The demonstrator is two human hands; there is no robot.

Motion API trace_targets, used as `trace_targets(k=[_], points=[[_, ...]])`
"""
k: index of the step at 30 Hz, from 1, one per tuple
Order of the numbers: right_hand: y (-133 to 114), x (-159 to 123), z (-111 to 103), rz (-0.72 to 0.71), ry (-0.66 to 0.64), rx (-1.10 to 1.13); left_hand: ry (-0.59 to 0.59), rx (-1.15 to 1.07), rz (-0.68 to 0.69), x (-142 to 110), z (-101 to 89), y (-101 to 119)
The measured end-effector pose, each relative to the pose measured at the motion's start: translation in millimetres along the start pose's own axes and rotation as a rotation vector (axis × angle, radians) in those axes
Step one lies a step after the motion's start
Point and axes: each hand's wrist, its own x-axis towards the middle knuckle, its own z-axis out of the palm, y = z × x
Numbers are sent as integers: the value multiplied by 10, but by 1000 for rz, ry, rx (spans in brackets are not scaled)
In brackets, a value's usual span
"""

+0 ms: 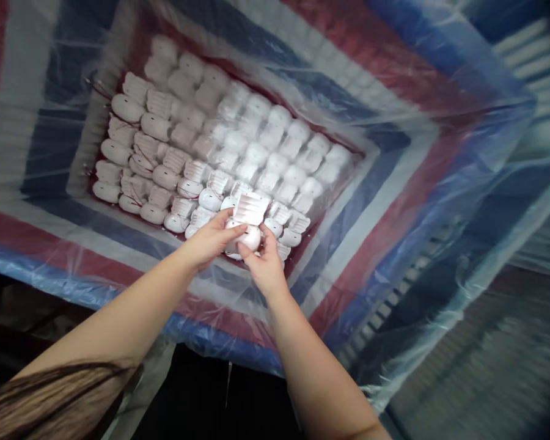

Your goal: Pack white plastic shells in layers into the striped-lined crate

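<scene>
A: Start me at the grip. What do you have?

B: I have the left hand [216, 237] pinching a white piece [250, 238], thumb laid on its rounded end. The right hand [266, 261] pinches it from the other side, thumb at the lower edge. Both sets of fingers are narrowed onto it.

A: Where does it sit?

B: Over the near rows, right of their middle. Its rounded end faces the wearer, with a ribbed part just beyond. From my view I can't tell whether it touches anything underneath.

A: And around it?

B: I see rows of similar pieces [165, 177], rounded ends alternating with ribbed parts. Dark red cords [99, 90] show among those on the left. The far rows look hazy to me.

A: Further out?

B: A striped sheet [357, 229] in red, white and blue walls them in on every side, with creased clear film [64, 284] over its near edge. Closest to the camera I get both forearms, dark clothing [215, 397] between them, and hair [59, 397] across the lower left. The right edge is too blurred for me to read.
</scene>
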Motion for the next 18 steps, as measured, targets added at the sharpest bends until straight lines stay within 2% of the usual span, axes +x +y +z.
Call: trace_targets(k=[3, 5, 8, 11, 13, 15, 17, 18], points=[[-138, 54, -123, -44, 174, -368, -44, 33, 42, 154, 224, -25], [-197, 117, -189, -35, 251, -507, -104, 115, 75, 269, 331, -17], [-169, 288, -319, 12, 300, -509, -146, 350, 102, 411, 382, 41], [-31, 609, -551, 19, 351, -388, -123, 547, 153, 418, 300, 80], [65, 903, -767, 1, 443, -365, -83, 604, 178, 286, 179, 35], [133, 1223, -1008, 8, 577, -432, 2, 717, 172, 23, 6, -91], [175, 1523, -1233, 58, 653, -521, 100, 961, 168, -345, -217, -295], [191, 1652, -1326, 80, 646, -542, 127, 1125, 178, -549, -340, -417]])
